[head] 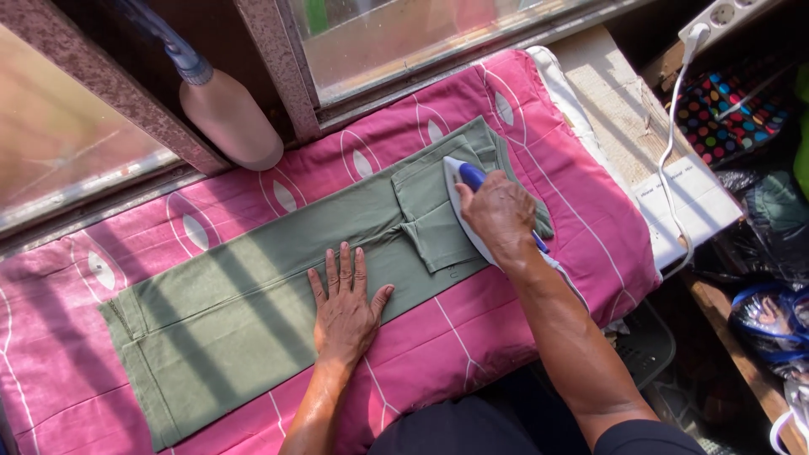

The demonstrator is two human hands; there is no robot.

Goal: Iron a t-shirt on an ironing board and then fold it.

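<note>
in the middle of the frame, the left hand lies flat, fingers spread, on folded green cloth trousers; the right hand grips a white and blue iron.

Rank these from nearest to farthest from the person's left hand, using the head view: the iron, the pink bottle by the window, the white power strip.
From the left hand:
1. Iron, up and to the right, under the right hand.
2. Pink bottle, above, by the window frame.
3. White power strip, far top right corner.
</note>
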